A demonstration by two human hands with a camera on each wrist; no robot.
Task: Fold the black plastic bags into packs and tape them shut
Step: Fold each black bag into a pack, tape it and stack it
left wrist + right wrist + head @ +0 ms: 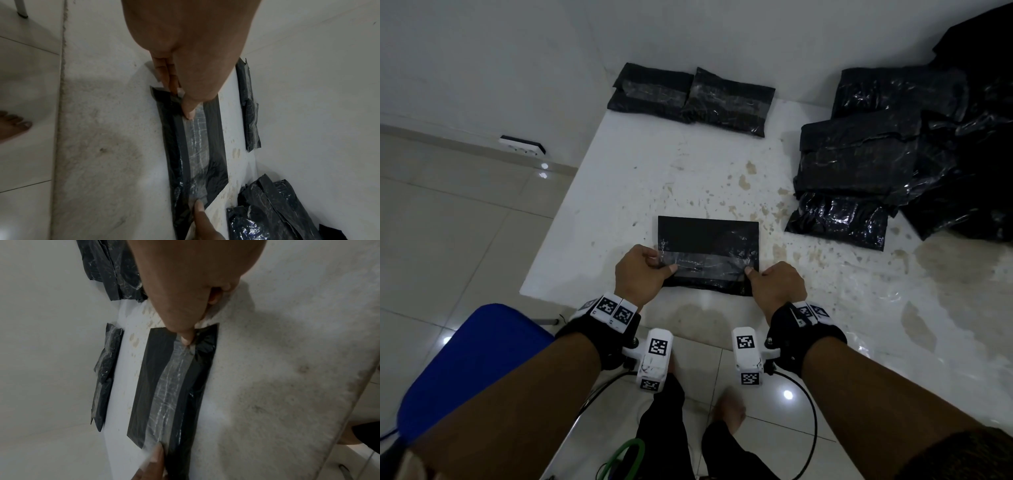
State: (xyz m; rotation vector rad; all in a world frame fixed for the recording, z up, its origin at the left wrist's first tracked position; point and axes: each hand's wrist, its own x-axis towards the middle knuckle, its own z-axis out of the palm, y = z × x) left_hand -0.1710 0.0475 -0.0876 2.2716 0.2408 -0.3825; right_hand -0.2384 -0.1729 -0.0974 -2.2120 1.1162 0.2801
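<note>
So both hands are working a flat rectangular black plastic pack that's lying on the stained white table, right between the two sets of fingers. The left hand is pinching the left end of a wide strip of clear tape that's running across the pack, thumb on top, fingers curled under. The right hand is pressing its thumb down on the tape's right end, other fingers tucked in. Well beyond the fingertips, two taped black packs are sitting side by side, and a pile of loose shiny black bags is lying off past the right hand.
</note>
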